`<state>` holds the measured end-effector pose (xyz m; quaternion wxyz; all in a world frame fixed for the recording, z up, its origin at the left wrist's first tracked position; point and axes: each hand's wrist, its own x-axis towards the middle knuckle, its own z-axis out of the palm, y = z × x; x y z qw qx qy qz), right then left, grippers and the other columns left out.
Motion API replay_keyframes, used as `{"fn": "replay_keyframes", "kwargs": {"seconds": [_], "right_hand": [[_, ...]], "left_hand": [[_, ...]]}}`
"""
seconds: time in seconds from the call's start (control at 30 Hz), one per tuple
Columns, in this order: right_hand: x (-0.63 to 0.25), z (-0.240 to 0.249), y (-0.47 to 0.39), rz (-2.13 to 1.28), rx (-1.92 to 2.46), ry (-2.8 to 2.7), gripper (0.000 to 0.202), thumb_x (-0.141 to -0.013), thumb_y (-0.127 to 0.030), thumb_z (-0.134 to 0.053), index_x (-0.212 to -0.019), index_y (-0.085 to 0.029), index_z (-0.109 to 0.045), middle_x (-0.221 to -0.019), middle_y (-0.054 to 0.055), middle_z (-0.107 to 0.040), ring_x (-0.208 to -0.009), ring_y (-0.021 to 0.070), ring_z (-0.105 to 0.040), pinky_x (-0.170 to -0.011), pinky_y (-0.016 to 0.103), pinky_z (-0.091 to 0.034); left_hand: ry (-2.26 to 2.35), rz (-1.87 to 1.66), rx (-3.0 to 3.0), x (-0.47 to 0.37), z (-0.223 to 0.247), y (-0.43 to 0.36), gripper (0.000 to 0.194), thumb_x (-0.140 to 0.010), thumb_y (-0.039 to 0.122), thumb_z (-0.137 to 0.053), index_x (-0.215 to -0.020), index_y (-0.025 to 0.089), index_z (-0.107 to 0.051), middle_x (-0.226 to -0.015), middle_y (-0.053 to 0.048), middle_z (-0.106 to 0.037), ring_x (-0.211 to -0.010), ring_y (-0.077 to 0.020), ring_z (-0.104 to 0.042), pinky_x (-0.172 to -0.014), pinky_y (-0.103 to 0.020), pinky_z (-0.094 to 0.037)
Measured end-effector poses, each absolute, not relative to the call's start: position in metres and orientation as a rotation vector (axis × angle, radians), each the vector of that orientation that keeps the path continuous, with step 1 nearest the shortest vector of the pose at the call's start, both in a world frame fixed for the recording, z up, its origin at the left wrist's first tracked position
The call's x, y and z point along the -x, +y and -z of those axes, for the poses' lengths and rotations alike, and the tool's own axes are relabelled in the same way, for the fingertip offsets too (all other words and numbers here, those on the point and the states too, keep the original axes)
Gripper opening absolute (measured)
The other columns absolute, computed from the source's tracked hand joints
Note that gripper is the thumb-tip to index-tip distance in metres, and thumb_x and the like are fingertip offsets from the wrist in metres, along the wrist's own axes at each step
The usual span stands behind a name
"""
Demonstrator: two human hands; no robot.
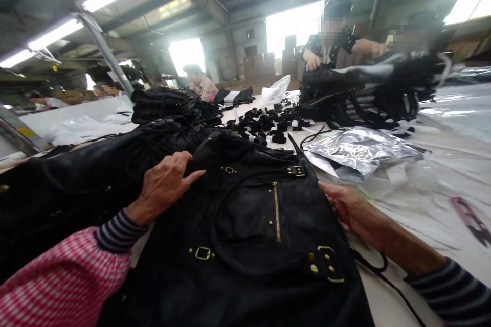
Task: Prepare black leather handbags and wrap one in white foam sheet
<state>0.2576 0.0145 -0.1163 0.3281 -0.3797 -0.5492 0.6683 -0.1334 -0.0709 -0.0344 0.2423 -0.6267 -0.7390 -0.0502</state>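
Note:
A black bag (245, 214) with gold buckles, a looped handle and a gold zip (276, 212) lies flat in front of me. My left hand (164, 184) rests at the bag's upper left side, thumb stretched apart from the fingers. At the bag's right edge is my right hand (347, 209), its thumb and fingers closed against that edge; part of the fingers is hidden. Below it, a thin black strap (387, 281) trails over the white table.
More black bags (76, 179) lie at the left, with a stack (164, 104) behind. Coiled black straps (264, 122), a silver packet (364, 150), clear plastic (452, 163) and a pink tool (470, 219) lie around. A person (326, 56) stands behind a tall bag pile (356, 92).

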Motion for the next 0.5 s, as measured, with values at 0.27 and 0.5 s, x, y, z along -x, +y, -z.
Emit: {"fn": "replay_keyframes", "kwargs": {"seconds": [0.27, 0.5], "right_hand": [[-0.247, 0.103, 0.003, -1.733, 0.87, -1.332, 0.045, -0.078, -0.032, -0.08, -0.121, -0.022, -0.069, -0.11, 0.006, -0.076, -0.093, 0.022, -0.073, -0.086, 0.032, -0.059], [-0.274, 0.091, 0.009, -1.698, 0.844, -1.281, 0.034, -0.088, -0.037, -0.059, -0.116, -0.021, -0.07, -0.104, 0.007, -0.076, -0.085, 0.0232, -0.073, -0.065, 0.03, -0.06]], "left_hand": [[-2.066, -0.093, 1.667, 0.118, 0.056, -0.068, 0.038, -0.099, 0.044, -0.05, -0.115, 0.01, -0.055, -0.104, -0.016, -0.067, -0.096, -0.0322, -0.069, -0.07, -0.033, -0.051], [-2.482, 1.326, 1.884, 0.123, 0.023, -0.045, 0.032, -0.087, 0.034, -0.063, -0.114, 0.018, -0.063, -0.098, -0.009, -0.075, -0.09, -0.0284, -0.073, -0.08, -0.039, -0.059]]}}
